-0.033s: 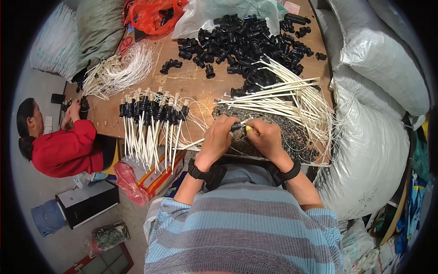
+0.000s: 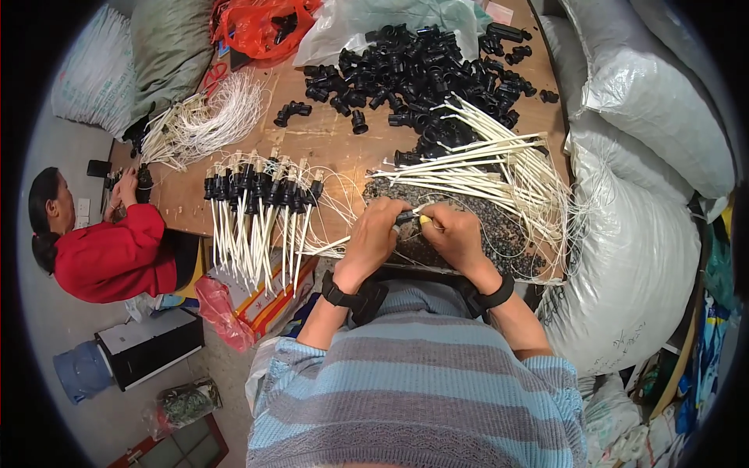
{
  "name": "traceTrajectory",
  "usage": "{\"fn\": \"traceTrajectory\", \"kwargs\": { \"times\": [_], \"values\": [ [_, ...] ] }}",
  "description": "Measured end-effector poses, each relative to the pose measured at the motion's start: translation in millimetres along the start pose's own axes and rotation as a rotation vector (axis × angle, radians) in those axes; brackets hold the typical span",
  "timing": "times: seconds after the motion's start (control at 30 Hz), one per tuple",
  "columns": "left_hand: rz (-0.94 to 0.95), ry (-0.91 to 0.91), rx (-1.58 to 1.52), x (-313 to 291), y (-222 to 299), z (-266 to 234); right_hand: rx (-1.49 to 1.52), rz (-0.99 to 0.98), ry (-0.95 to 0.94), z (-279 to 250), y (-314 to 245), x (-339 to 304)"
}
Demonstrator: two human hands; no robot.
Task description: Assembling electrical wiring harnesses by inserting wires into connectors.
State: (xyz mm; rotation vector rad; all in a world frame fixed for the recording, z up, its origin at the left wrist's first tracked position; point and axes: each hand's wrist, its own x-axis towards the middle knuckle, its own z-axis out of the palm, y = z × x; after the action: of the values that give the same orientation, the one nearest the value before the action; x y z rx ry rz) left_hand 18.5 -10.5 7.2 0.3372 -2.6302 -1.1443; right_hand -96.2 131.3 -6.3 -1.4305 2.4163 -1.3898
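Note:
Over the table's near edge my left hand [image 2: 372, 239] is closed, gripping a small black plastic socket [image 2: 405, 218] between thumb and fingers. Close beside it, my right hand [image 2: 456, 237] pinches the end of a white sleeved wire [image 2: 420, 208] against the socket. Something yellow shows at my right thumb. My fingers hide the exact joint. Under and behind both hands spreads a heap of tiny dark parts [image 2: 476, 207]. A bundle of white sleeved wires [image 2: 499, 168] lies across this heap to the right.
Finished-looking wires with black sockets [image 2: 261, 187] overhang the front edge at left. Beyond lie a big pile of black sockets [image 2: 421, 74], coiled white wires [image 2: 226, 117] and a red bag [image 2: 265, 31]. White sacks [image 2: 632, 257] crowd the right side. A person in red [image 2: 117, 257] works at left.

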Motion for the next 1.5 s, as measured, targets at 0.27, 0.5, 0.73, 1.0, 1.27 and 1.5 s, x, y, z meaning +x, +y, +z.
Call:
{"fn": "traceTrajectory", "kwargs": {
  "times": [0.27, 0.5, 0.73, 1.0, 1.27, 1.5],
  "values": [
    [-0.062, -0.117, -0.063, 2.5, 8.4, 0.8, 0.148, 0.036, -0.171, -2.1, -1.6, -5.5],
    [-0.126, 0.016, -0.348, 6.3, 9.3, -1.7, -0.013, -0.007, -0.243, -1.4, -2.6, -12.5],
    [0.039, 0.201, -0.175, 1.7, -0.1, 4.2, -0.067, -0.043, -0.111, 1.4, -13.2, -11.9],
    [0.144, 0.280, -0.166, -1.5, -6.1, 1.5, 0.125, -0.003, -0.096, -3.1, -16.4, -8.3],
    [-0.058, 0.371, 0.176, 6.9, -29.2, -11.9, 0.207, 0.198, -0.174, -0.3, -5.8, -19.8],
    [-0.235, 0.299, 0.147, -3.4, -50.8, -31.7, 0.131, 0.266, -0.204, -8.7, 3.6, -20.1]
  ]
}}
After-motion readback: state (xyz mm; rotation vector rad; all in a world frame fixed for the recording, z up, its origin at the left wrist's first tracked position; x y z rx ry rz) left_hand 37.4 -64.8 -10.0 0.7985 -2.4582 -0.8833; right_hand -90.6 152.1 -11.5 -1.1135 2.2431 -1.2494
